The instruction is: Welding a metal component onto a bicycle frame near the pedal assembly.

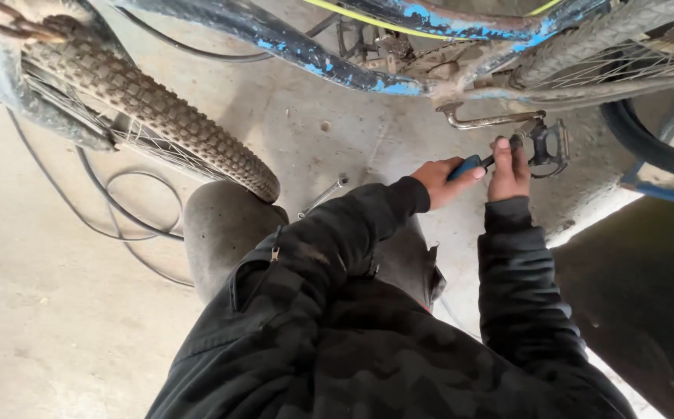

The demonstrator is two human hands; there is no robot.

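Concrete floor (58, 310), screwdriver (467, 166) at pedal (545, 144)

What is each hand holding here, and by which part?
The left hand grips a screwdriver by its blue handle. The right hand has its fingers on the shaft near the black pedal.

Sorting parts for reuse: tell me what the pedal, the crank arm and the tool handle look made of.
Pedal: dark metal cage, dull and grimy, open frame showing through. Crank arm: bare metal, greyish with rusty patches. Tool handle: smooth blue plastic or rubber, gripped in the left hand; the right hand steadies the tool near the pedal.
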